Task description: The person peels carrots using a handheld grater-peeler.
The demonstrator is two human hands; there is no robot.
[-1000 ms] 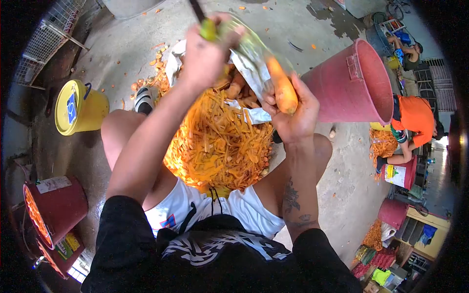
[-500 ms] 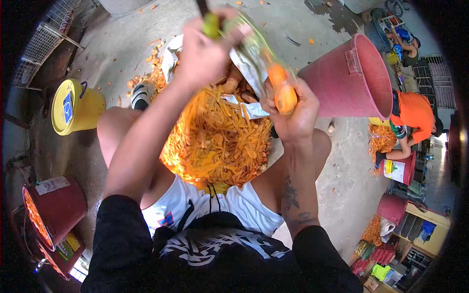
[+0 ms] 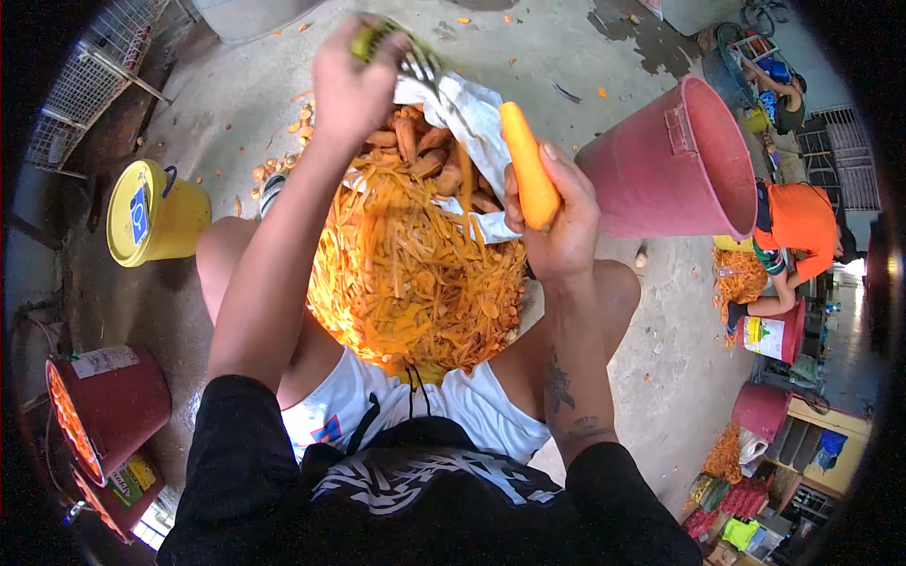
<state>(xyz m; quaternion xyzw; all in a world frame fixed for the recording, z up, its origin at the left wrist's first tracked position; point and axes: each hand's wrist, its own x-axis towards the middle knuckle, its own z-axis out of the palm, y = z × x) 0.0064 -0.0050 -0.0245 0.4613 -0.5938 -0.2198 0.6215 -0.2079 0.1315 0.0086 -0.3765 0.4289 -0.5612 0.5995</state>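
Note:
My left hand (image 3: 354, 90) is closed round a peeler (image 3: 415, 64) with a green handle, its slotted metal head blurred by motion and pointing right. The peeler is clear of the carrot. In my right hand (image 3: 563, 212) a smooth, bright orange carrot (image 3: 531, 170) stands nearly upright, tip up, its thick end in my fingers. Between my legs lies a large heap of orange peelings (image 3: 415, 283). Just beyond it, unpeeled brownish carrots (image 3: 429, 156) rest on a white sack (image 3: 477, 108).
A large pink bin (image 3: 651, 160) is tipped beside my right hand. A yellow bucket (image 3: 184, 217) stands at left, with red buckets of carrots (image 3: 118, 406) below it. A person in an orange shirt (image 3: 800, 222) bends near peelings at right; another person (image 3: 788, 99) is farther back.
My left hand has swung left and slightly down with the peeler, away from the carrot. The carrot, blurred before beside the peeler's streak, now shows sharply; my right hand has shifted slightly.

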